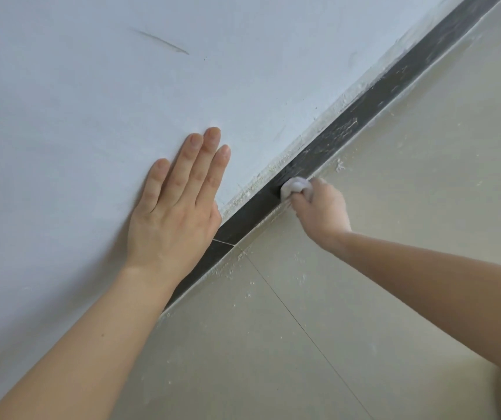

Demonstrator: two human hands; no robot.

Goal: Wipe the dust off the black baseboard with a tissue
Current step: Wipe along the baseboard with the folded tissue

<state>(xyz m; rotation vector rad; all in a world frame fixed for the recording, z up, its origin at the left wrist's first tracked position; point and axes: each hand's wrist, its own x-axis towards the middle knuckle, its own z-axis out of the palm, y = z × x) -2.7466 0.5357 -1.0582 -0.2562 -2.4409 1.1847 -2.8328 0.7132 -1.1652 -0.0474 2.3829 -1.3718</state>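
Along the dust-streaked black baseboard (328, 142), right hand (322, 207) grips a wadded tissue (296, 187), left hand (176, 213) lies flat.

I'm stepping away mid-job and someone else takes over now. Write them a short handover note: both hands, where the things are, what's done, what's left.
Left hand lies flat and open on the white wall, above the black baseboard.
Right hand grips a wadded tissue pressed against the black baseboard.
Done: the stretch on the near side of the tissue looks dark and clean.
Left: the stretch beyond the tissue shows dust streaks; white specks dot the floor along it.
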